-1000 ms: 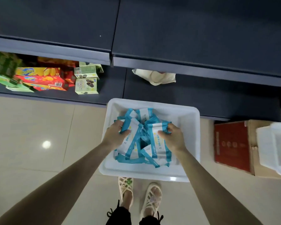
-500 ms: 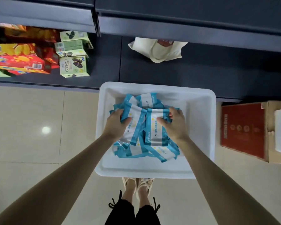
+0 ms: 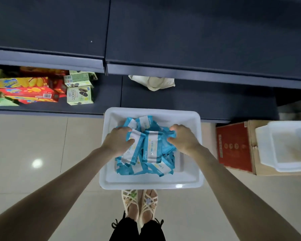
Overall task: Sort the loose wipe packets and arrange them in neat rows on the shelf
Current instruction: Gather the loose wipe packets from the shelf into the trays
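Note:
A white plastic bin [image 3: 189, 181] sits on the floor in front of the dark shelf [image 3: 198, 100]. Inside lies a loose heap of blue-and-white wipe packets [image 3: 151, 148]. My left hand [image 3: 118, 141] grips a packet at the heap's left side, thumb on top of it. My right hand [image 3: 182, 138] pinches blue packets at the heap's right side. Both hands are down inside the bin.
Biscuit and cookie boxes [image 3: 79, 94] fill the lower shelf's left part. A cream cloth bag [image 3: 153, 82] lies on the shelf behind the bin. A red cardboard box [image 3: 233, 146] with a white tub [image 3: 288, 146] on it stands at the right. My feet [image 3: 139, 204] are just behind the bin.
My right hand has shifted right, from the middle packet to the heap's right edge. My left hand keeps its hold. The camera has tilted up, showing more of the upper shelf.

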{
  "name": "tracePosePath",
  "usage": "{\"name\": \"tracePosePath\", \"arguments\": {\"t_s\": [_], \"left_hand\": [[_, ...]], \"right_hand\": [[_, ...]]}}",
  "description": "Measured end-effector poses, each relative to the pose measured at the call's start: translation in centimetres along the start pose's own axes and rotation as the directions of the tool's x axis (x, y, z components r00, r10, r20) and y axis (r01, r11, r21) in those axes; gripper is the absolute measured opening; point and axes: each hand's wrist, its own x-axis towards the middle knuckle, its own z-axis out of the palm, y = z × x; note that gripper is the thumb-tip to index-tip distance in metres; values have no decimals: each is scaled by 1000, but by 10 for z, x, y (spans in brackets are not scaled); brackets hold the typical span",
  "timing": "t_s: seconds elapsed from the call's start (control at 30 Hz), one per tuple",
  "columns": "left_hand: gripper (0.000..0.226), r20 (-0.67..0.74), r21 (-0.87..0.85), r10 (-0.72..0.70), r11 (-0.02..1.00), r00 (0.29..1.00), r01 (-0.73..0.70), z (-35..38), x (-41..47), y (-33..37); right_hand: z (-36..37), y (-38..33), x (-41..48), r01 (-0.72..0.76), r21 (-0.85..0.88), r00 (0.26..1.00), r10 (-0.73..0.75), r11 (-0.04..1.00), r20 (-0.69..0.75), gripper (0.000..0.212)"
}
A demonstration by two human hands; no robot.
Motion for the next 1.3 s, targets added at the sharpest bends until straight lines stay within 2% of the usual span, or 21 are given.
{"name": "tracePosePath", "arguments": {"t_s": [0.2, 0.3, 0.43, 0.6, 0.77, 0.97, 1.3], "left_hand": [[48, -149, 243, 267, 943, 952, -226, -93, -55, 104], [49, -235, 329, 398, 891, 887, -312, -136, -89, 165], [53, -269, 423, 532, 814, 803, -397, -186, -142, 252], [53, -322, 534, 649, 725, 689, -434, -214, -204, 364], [49, -396, 605, 684, 696, 613, -387, -206, -241, 461], [50, -428, 637, 697, 684, 575, -356, -191, -268, 561], [51, -469, 663, 713, 675, 522, -325, -198, -238, 685]], "right_hand": [[-126, -23, -82, 78, -71, 977, -91, 994, -194, 42], [-194, -24, -127, 101, -66, 947, -116, 993, -299, 43], [-279, -14, -185, 153, -102, 883, -182, 983, -433, 44], [-372, 27, -259, 217, -125, 793, -250, 968, -556, 45], [-448, 80, -312, 243, -208, 726, -320, 948, -609, 45], [-522, 149, -353, 232, -267, 679, -353, 935, -644, 47], [-637, 211, -342, 239, -304, 589, -387, 922, -710, 45]]}}
